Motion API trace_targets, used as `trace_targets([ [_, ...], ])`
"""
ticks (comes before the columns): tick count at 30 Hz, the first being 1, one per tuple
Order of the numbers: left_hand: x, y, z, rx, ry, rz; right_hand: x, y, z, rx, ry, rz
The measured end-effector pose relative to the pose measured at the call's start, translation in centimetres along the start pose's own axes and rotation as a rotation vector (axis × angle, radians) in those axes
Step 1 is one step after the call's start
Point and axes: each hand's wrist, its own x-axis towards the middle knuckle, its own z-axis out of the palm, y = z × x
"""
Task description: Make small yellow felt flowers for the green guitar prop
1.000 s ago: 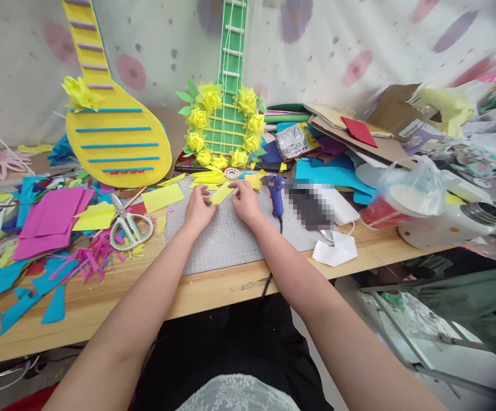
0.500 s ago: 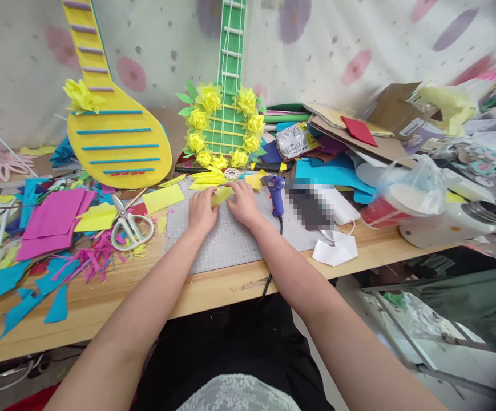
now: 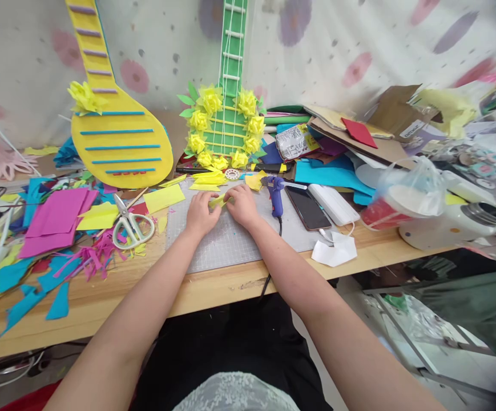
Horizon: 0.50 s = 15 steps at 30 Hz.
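Note:
Over the grey cutting mat (image 3: 226, 251), a small piece of yellow paper (image 3: 217, 201) is pinched between my two hands. My left hand (image 3: 202, 214) is closed on its left end, with the fingers bent. On its right end, my right hand (image 3: 242, 206) grips with curled fingertips. Several strips of yellow paper (image 3: 207, 181) lie just beyond the hands. To the right of my right hand rests a purple glue gun (image 3: 275, 197), its black cord running off the table edge. Open-handled white scissors (image 3: 133, 228) lie to the left, among paper scraps.
A yellow paper lute (image 3: 121, 137) and a green guitar with yellow flowers (image 3: 228, 128) lean at the back. Magenta sheets (image 3: 55, 220) and blue scraps cover the left. A phone (image 3: 307, 206), power bank (image 3: 333, 204), bagged cup (image 3: 402, 202) and white flask (image 3: 440, 222) stand right.
The yellow paper shows as a narrower strip, lying lower between my fingers. Both hands have shifted slightly, staying over the same part of the mat.

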Motion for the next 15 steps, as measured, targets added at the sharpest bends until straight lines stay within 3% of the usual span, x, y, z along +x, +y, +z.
trace_targets([
  [4, 0.5, -0.9, 0.5, -0.138, 0.037, -0.191, 0.0, -0.1, 0.0, 0.068, 0.006, -0.048],
  [10, 0.7, -1.4, 0.5, -0.260, 0.073, -0.252, 0.0, -0.7, -0.7, 0.126, 0.014, -0.184],
  [15, 0.4, -0.9, -0.1, -0.263, 0.151, -0.288, -0.1, -0.7, -0.4, 0.058, -0.065, -0.170],
])
